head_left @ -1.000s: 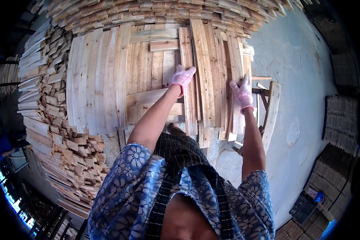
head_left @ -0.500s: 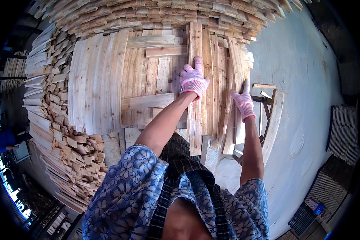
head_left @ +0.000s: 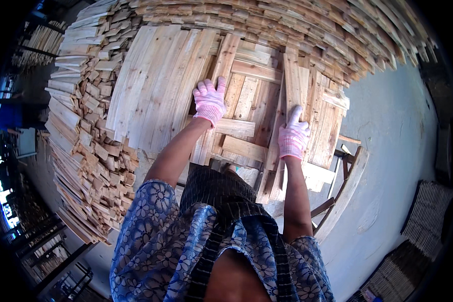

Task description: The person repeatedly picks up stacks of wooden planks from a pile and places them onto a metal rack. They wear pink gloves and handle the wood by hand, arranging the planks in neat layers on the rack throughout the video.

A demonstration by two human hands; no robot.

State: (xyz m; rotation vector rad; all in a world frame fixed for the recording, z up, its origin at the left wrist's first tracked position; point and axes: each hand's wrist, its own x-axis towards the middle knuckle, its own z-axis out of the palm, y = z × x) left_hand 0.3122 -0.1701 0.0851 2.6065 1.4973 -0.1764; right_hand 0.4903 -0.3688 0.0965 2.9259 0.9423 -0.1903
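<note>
Surrounded by stacked timber. Left hand (head_left: 209,101) pressed flat, ungripped, on upright slat (head_left: 218,90); right hand (head_left: 293,137) clasped neighbouring plank (head_left: 293,80), long axes running away, slightly nearer right.

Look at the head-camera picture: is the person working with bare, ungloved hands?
No, both the left hand and the right hand wear pink knit gloves as they press on the wooden slats.

Pink-and-white gloves (head_left: 210,100); pale tan planks (head_left: 156,85) under them; blue floral sleeves (head_left: 151,221); dark checked cloth (head_left: 226,196) between them.
</note>
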